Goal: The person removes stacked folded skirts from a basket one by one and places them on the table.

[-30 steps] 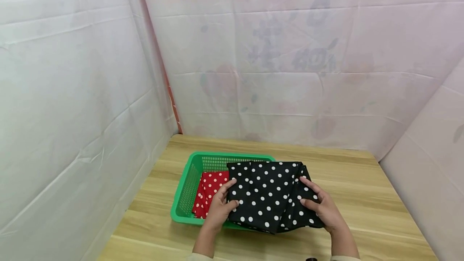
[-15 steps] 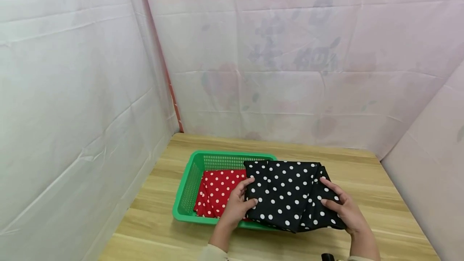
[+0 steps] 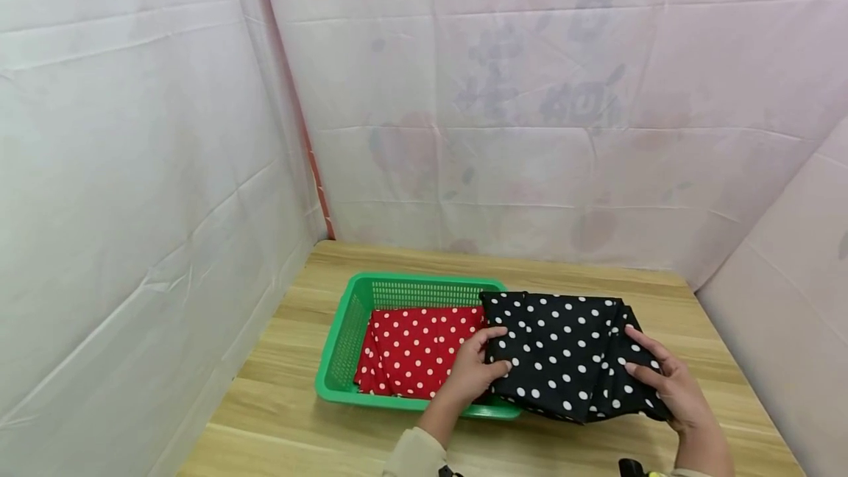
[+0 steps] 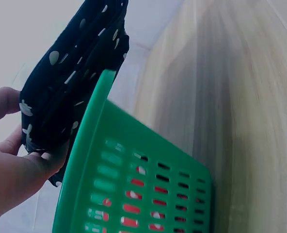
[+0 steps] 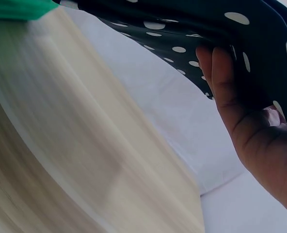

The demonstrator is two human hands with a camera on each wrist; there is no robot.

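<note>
A folded black cloth with white dots [image 3: 556, 352] is held up between both hands. My left hand [image 3: 472, 370] pinches its left edge, thumb on top and some fingers underneath, as the left wrist view shows. At the right edge my right hand [image 3: 672, 381] grips the cloth, with fingers beneath it [image 5: 223, 77] in the right wrist view. The cloth's left part hangs over the right end of a green plastic basket [image 3: 334, 337]. Inside the basket lies a folded red cloth with white dots [image 3: 417, 352], its right side hidden by the black cloth and left hand.
The basket stands on a wood-grain table [image 3: 265, 403]. White sheets hang as walls at the left [image 3: 132, 205], the back [image 3: 530, 168] and the right [image 3: 795, 256]. A small black object [image 3: 631, 467] shows at the bottom edge near the right sleeve.
Both hands have moved to the right with the black cloth, off most of the basket. More of the red cloth and the basket now shows.
</note>
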